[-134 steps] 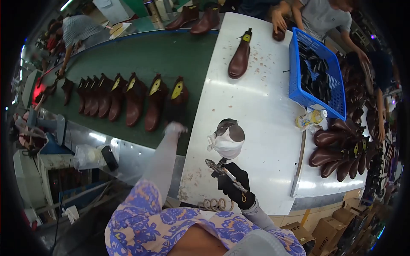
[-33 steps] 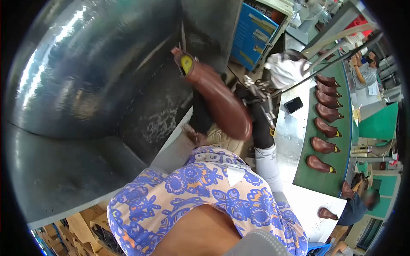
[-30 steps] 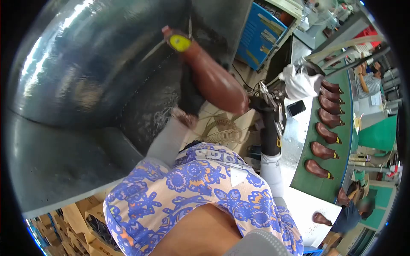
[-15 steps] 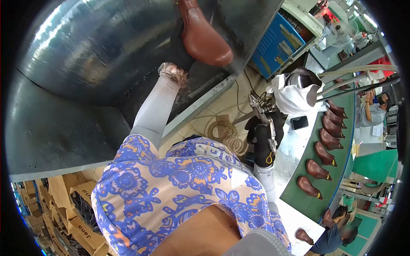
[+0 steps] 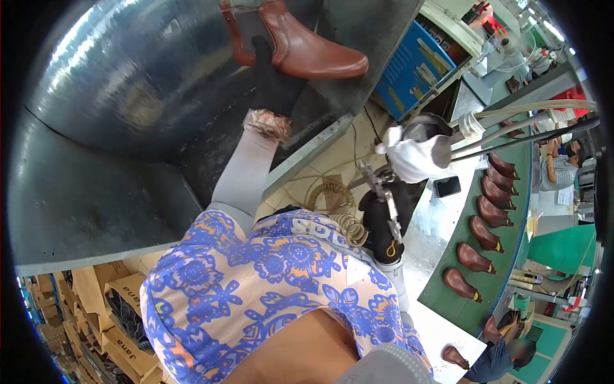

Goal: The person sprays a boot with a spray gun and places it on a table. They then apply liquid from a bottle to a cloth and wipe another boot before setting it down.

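My left hand (image 5: 275,83), in a black glove with a plastic-wrapped cuff, is closed on a brown leather ankle boot (image 5: 316,56). The boot is held inside a dark metal booth (image 5: 141,83), its toe pointing right and its side showing. In my right hand (image 5: 379,221), also black-gloved, is a metal spray gun (image 5: 385,192). A cup wrapped in white cloth (image 5: 419,153) is joined to the gun, which stays apart from the boot. Some fingers of both hands are hidden against the dark background.
A green conveyor (image 5: 460,256) carries a row of brown boots on the right. A phone (image 5: 447,185) lies on the white table (image 5: 425,240). A coiled hose (image 5: 348,227) hangs near my waist. Cardboard boxes (image 5: 128,345) stand lower left. Co-workers sit beyond the conveyor.
The boot has turned in my left hand, its toe swinging from downward to the right, and its side now shows. My right hand and the spray gun have shifted a little left.
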The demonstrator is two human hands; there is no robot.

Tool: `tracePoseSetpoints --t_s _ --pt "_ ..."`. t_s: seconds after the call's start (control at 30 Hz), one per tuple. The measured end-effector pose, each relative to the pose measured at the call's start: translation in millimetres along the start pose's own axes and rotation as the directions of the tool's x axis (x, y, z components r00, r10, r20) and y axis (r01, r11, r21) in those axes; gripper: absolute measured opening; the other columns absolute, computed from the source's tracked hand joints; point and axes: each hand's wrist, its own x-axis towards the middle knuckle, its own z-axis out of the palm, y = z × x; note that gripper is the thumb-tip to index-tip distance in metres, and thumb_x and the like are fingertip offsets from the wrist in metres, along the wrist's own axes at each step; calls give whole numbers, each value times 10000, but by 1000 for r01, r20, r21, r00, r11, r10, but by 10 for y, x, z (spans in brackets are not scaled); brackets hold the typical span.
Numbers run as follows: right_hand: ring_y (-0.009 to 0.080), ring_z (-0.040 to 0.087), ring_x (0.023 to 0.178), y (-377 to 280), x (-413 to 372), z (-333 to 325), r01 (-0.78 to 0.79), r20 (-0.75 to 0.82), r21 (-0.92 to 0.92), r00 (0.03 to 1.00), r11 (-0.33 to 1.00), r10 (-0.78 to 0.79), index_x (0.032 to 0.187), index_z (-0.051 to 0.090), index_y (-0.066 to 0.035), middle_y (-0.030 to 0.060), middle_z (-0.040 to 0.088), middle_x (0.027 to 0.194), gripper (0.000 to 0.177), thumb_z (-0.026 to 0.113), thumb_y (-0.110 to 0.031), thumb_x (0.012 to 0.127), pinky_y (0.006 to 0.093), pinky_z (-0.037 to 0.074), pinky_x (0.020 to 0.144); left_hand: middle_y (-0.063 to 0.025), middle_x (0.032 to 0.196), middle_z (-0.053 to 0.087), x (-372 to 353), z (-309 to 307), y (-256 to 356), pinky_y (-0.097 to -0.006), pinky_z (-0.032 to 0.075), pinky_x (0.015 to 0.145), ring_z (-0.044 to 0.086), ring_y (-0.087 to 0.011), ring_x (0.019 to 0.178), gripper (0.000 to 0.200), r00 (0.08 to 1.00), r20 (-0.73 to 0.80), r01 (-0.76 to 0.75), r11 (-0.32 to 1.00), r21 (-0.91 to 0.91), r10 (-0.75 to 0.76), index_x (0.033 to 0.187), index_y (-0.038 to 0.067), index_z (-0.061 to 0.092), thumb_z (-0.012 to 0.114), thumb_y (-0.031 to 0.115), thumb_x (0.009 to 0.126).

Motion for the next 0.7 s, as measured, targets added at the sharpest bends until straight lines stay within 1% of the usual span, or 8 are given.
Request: tracePoseSetpoints --t_s 0.17,0.2,0.3,0.37,0.4,0.57,0.67,0.7 --pt "99 531 510 -89 168 30 -221 -164 82 959 972 232 804 561 -13 49 572 655 87 549 -96 825 250 373 456 -62 1310 475 -177 277 -170 -435 363 1034 450 -229 1221 617 986 -75 -133 972 194 150 1324 124 403 506 548 888" --pt "60 485 470 118 190 2 -112 -185 102 974 989 129 909 540 -40 34 575 643 248 496 -280 955 206 326 403 -61 1310 475 -192 296 -191 -432 353 1042 443 -228 1226 617 981 -82 -156 964 217 177 1326 127 402 497 554 890" --pt "59 476 474 79 171 -2 -166 -145 82 974 983 176 912 546 -44 29 573 650 227 509 -264 953 208 332 414 -56 1313 473 -188 285 -242 -428 342 1050 442 -227 1224 627 981 -90 -150 968 199 171 1327 123 397 484 564 891" --pt "102 599 760 47 93 126 -258 -75 184 958 948 275 1144 580 -52 46 660 951 243 483 -126 935 242 478 634 -56 1316 471 -168 309 -270 -424 337 1053 439 -226 1225 635 983 -85 -147 972 184 165 1331 119 392 485 566 889" --pt "102 599 760 32 116 121 -258 -76 186 958 948 276 1144 580 -52 46 660 951 243 483 -126 935 242 478 634 -56 1319 469 -158 326 -276 -421 333 1057 437 -226 1226 643 984 -80 -143 975 171 159 1334 116 387 487 568 887" --pt "91 486 463 192 256 1 -24 -253 -21 967 1000 18 827 580 -32 20 546 598 73 567 -100 851 254 348 431 -59 1330 461 -162 383 -213 -440 324 1061 425 -238 1237 639 992 -67 -97 985 145 107 1332 111 392 469 570 894" --pt "85 454 443 162 345 -174 -249 -178 230 940 941 292 784 557 -27 17 522 566 159 538 -151 881 243 324 423 -66 1328 464 -55 247 -145 -452 327 1055 426 -244 1235 628 996 17 -86 989 118 85 1312 102 415 465 570 896" --pt "85 446 435 51 359 -195 -101 -126 -59 988 993 93 758 540 -31 18 512 548 198 517 -181 886 238 301 412 -73 1321 470 4 164 -104 -459 333 1048 431 -247 1230 625 995 82 -65 993 98 57 1298 97 429 467 573 894"
